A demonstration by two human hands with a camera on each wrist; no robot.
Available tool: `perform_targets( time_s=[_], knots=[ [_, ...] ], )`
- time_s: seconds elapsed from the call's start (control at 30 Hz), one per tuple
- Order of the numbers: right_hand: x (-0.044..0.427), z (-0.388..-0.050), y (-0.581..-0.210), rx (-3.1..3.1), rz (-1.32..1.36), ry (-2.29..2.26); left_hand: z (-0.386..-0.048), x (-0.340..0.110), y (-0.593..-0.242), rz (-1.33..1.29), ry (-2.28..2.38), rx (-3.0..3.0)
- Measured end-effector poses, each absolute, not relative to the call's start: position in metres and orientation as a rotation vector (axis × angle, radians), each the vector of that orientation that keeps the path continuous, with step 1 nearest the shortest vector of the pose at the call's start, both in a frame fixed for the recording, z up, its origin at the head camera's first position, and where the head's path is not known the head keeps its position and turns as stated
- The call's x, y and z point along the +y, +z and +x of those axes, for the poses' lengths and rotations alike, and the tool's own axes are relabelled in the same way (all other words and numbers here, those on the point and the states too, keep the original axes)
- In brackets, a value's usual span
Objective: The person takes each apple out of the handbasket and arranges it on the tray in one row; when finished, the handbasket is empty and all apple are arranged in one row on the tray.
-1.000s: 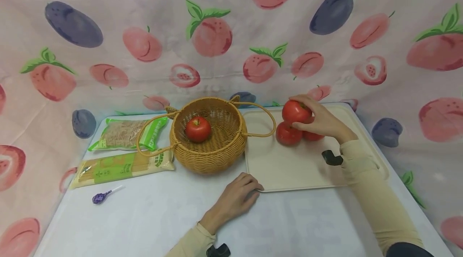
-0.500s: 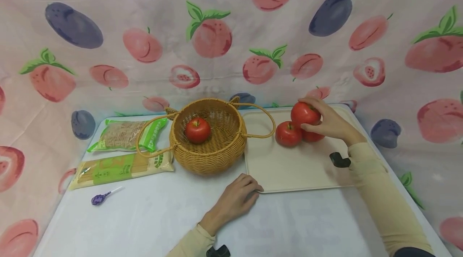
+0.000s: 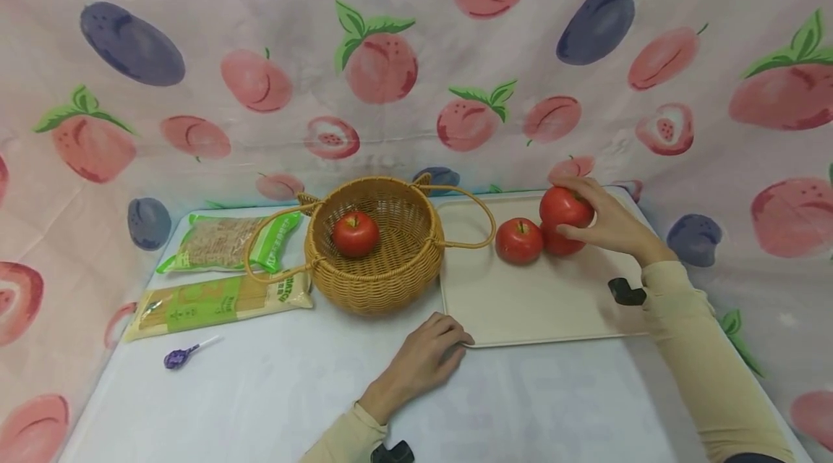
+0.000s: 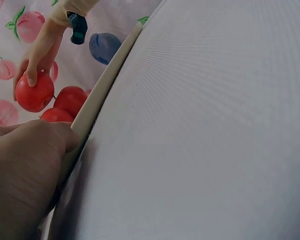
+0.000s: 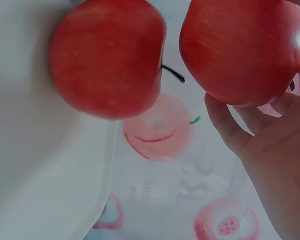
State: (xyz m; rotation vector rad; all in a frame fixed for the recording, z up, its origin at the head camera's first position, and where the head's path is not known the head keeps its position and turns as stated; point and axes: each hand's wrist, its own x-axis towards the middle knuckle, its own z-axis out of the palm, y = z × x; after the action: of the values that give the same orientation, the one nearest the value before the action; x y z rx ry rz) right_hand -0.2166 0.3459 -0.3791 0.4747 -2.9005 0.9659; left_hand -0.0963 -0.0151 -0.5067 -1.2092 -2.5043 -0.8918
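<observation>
Right grip [image 3: 608, 226] pinching the held apple [image 3: 565, 207], fingers curved around it, well right of the basket [image 3: 374, 295]. It's just above the far apple [image 3: 563, 241] on the cream tray [image 3: 520, 304]; the near apple [image 3: 518, 241] sits closer to the basket. Left grip [image 3: 423, 353]: fingers relaxed on tray corner, front-right of basket. Versus 1 s ago: held apple shifted away from basket; basket apple [image 3: 355, 234] unchanged. White surface [image 3: 273, 405]; green-edged bag [image 3: 224, 242], long pack [image 3: 218, 302] and lollipop [image 3: 178, 357] left of basket. Fruit-print fabric [image 3: 286, 29] behind it.
</observation>
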Motion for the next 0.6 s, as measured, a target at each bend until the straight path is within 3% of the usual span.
perform_targets(
  time_s=[0.6],
  knots=[
    [0.363, -0.207, -0.373, -2.915, 0.372, 1.033, -0.096, -0.015, -0.506, -1.205, -0.885, -2.523]
  ],
)
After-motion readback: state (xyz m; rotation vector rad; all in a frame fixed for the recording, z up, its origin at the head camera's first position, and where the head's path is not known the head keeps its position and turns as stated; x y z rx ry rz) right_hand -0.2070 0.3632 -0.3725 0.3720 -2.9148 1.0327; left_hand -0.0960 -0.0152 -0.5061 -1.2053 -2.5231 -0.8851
